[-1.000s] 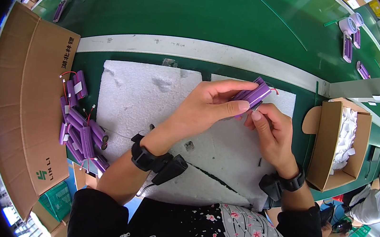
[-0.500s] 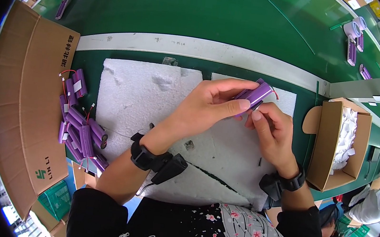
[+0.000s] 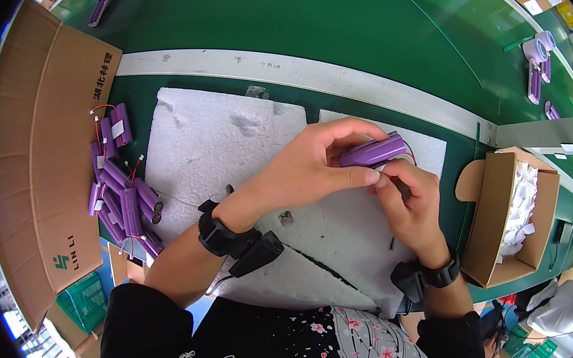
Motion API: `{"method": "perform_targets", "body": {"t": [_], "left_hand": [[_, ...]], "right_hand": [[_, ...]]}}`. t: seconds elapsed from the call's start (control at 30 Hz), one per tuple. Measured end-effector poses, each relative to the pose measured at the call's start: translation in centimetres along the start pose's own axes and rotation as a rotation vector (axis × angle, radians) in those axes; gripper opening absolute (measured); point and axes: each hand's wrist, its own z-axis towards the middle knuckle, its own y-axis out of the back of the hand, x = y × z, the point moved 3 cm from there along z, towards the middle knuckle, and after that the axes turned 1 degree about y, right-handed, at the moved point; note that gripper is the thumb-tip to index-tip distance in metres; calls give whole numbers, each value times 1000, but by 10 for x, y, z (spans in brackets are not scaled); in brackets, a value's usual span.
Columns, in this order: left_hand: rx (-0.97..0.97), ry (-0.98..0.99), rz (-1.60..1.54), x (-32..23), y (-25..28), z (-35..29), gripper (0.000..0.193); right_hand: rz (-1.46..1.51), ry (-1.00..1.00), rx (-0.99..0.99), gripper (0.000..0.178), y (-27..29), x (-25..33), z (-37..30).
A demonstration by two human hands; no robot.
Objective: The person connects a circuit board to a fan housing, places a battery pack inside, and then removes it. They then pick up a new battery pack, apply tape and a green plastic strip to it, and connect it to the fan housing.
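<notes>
While my left hand [image 3: 318,158] holds the purple pack [image 3: 375,151] from its left side, fingers along the far side and thumb stretched under the near edge, my right hand [image 3: 409,206] is at the pack's near right side, thumb and forefinger drawn narrowly together by my left thumb tip. Whether those fingertips pinch anything I cannot tell; the spot is too small and partly covered. The pack is raised above the right-hand white foam sheet [image 3: 351,238], its right end farther from me, a red wire [image 3: 413,154] curving near that end. I judge the step in hand to be close fingertip work at the near edge, one hand steadying, the other doing the fine part. To my mind the next move calls for a firm but gentle left grip, small right-hand motions and care not to snag the wire. More purple packs [image 3: 128,212] lie heaped on the green bench [image 3: 137,90] to my left, beside a tall cardboard box [image 3: 59,149], and an open carton [image 3: 487,220] of white pieces [image 3: 520,210] stands to my right
</notes>
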Motion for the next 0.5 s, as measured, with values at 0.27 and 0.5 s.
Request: {"method": "perform_targets", "body": {"t": [0.27,0.5], "left_hand": [[-39,40,-132,4,1,1,38],[-147,79,-372,6,4,0,37]], "right_hand": [[36,-39,-33,5,-2,1,0],[-6,-98,-1,7,1,1,-2]]}}
